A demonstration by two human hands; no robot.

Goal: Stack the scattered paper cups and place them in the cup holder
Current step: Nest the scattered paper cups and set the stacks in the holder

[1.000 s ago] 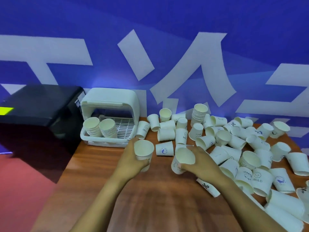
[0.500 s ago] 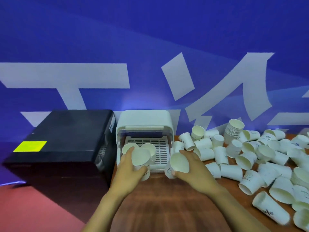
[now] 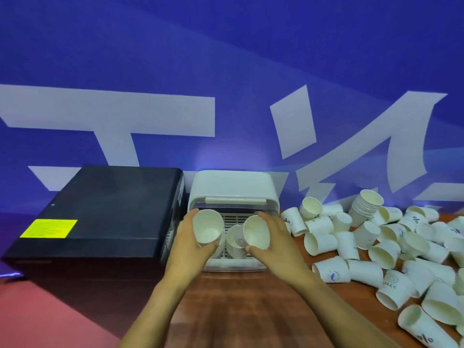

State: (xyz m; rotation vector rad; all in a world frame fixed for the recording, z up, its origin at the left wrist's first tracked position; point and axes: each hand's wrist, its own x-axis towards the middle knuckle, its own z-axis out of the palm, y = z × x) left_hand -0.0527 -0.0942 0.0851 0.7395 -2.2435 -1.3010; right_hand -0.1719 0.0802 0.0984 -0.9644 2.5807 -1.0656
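Each hand wraps a paper cup — left hand (image 3: 187, 247) one, right hand (image 3: 272, 243) another — at the cup holder's (image 3: 233, 189) mouth; they look light and crushable, so I'd grip the sidewalls gently.

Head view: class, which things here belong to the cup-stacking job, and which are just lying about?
Job:
left hand with cup
right hand with cup
cup holder
stacks inside
scattered cups

Lying about:
black box
yellow label
blue banner

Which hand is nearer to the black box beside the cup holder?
The left hand: it holds a cup just right of the black box. The right hand, with its own cup, is farther right, before the cup holder.
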